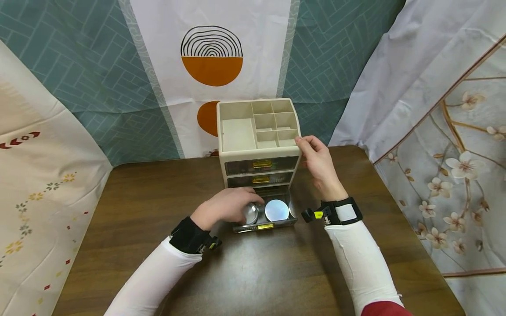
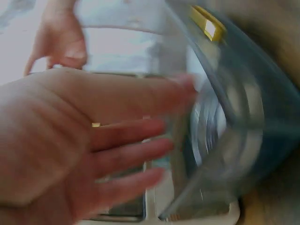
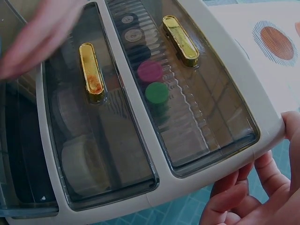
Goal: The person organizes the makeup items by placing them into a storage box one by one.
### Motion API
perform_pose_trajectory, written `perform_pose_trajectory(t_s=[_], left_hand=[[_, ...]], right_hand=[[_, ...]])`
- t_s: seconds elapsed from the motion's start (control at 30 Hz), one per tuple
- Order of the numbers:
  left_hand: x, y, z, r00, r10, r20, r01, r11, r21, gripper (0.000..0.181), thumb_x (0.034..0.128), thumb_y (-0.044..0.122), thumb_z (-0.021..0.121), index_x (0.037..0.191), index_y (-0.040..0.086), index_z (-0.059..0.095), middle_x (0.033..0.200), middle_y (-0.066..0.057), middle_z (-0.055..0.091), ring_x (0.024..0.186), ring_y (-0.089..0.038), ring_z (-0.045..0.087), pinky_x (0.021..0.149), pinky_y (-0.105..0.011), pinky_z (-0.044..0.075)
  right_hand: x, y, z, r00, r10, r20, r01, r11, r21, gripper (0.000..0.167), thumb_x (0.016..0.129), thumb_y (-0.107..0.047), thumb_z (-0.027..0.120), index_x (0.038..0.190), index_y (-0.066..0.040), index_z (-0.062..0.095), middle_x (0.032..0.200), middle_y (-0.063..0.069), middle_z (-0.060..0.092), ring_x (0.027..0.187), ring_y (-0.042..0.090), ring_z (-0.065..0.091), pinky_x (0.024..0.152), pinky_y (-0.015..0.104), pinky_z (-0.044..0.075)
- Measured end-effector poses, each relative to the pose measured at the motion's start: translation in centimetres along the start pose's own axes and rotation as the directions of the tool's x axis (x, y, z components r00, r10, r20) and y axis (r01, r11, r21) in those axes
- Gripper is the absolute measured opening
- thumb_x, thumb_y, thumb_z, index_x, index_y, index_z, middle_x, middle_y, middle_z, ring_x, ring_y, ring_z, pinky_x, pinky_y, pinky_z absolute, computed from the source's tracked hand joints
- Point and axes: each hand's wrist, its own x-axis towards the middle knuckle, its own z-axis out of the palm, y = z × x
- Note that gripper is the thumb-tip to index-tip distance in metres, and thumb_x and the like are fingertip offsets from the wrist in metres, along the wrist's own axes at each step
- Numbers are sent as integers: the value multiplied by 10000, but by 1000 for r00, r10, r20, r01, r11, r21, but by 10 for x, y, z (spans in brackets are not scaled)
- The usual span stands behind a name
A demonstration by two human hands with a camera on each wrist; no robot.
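Note:
A cream desk organizer [image 1: 237, 154] with dark see-through drawers stands on the table, its bottom drawer [image 1: 284, 224] pulled out. Inside that drawer lie a clear round object [image 1: 251, 214] and a shiny white disc [image 1: 276, 210]. My left hand [image 1: 229, 205] is over the drawer's left side, beside the clear round object. In the left wrist view, its blurred fingers [image 2: 131, 152] are extended with nothing between them. With thumb on the edge and fingers bent against the side, my right hand [image 1: 321, 166] holds the organizer's right front corner.
Behind the two closed drawers show magenta [image 3: 150, 71] and green [image 3: 157, 93] round pieces and a pale roll [image 3: 84, 164]. Patterned cloth [image 1: 336, 48] hangs behind the brown table [image 1: 150, 206] and at both sides. Compartments [image 1: 237, 134] divide the organizer's top.

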Motion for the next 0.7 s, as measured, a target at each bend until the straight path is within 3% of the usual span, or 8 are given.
perform_pose_trajectory(t_s=[0.03, 0.1, 0.2, 0.27, 0.33, 0.43, 0.6, 0.7], left_hand=[[-3, 4, 1, 997, 4, -75, -8, 999, -53, 505, 864, 133, 899, 1339, 154, 728, 1281, -29, 678, 1086, -197, 663, 857, -375, 563], [-9, 15, 6, 970, 15, -245, -62, 980, -188, 337, 936, 181, 849, 1254, 135, 751, 1175, -11, 697, 1005, -187, 676, 806, -367, 573], [-17, 38, 24, 916, 1, -401, -186, 888, -421, 111, 986, 203, 802, 1084, 163, 769, 980, 65, 694, 872, -134, 667, 715, -320, 568], [-23, 51, 39, 922, -38, -384, -203, 799, -566, 37, 1007, 216, 774, 1019, 181, 766, 902, 109, 681, 815, -98, 655, 675, -285, 555], [-27, 62, 55, 948, -92, -304, -153, 708, -690, 63, 1020, 238, 756, 997, 181, 766, 870, 107, 692, 761, -90, 656, 654, -267, 548], [-28, 70, 77, 974, -172, -145, -35, 523, -852, 153, 1046, 228, 716, 1032, 83, 763, 896, -44, 746, 720, -146, 686, 655, -316, 576], [-24, 74, 108, 964, -260, 51, 88, 132, -987, 334, 1068, 170, 667, 1180, -145, 678, 965, -199, 757, 718, -158, 723, 654, -295, 592], [-21, 74, 122, 951, -288, 114, 113, -18, -993, 401, 1084, 174, 633, 1268, -182, 626, 987, -143, 763, 735, -136, 734, 669, -249, 589]], right_hand=[[0, 0, 0, 1000, 1, 0, -1, 1000, 1, 194, 1038, -413, 698, 989, -227, 671, 941, -24, 618, 906, 163, 570, 748, 366, 428], [1, 1, 1, 1000, 5, 1, -5, 1000, 2, 199, 1036, -416, 700, 985, -226, 672, 943, -23, 618, 906, 161, 571, 754, 370, 429], [1, 1, 1, 1000, 7, -2, -7, 1000, 5, 203, 1036, -416, 700, 984, -222, 673, 949, -22, 622, 907, 159, 573, 753, 365, 427], [1, 1, 1, 1000, 4, 0, -4, 1000, 9, 204, 1039, -415, 696, 993, -217, 675, 954, -21, 627, 910, 159, 576, 748, 353, 424], [0, 1, 1, 1000, 0, 3, 0, 1000, 15, 200, 1043, -410, 693, 1003, -215, 676, 961, -20, 632, 913, 162, 583, 747, 346, 424], [0, 1, 1, 1000, -3, 9, 3, 1000, 20, 193, 1045, -407, 690, 1013, -216, 678, 966, -22, 635, 917, 163, 585, 751, 339, 421], [-1, 1, 2, 1000, -6, 13, 5, 1000, 19, 186, 1051, -402, 682, 1026, -218, 680, 975, -17, 635, 928, 169, 583, 772, 371, 422], [0, 1, 1, 1000, -2, 15, 2, 1000, 17, 201, 1053, -407, 677, 1038, -206, 677, 979, -12, 636, 929, 171, 588, 777, 383, 430]])
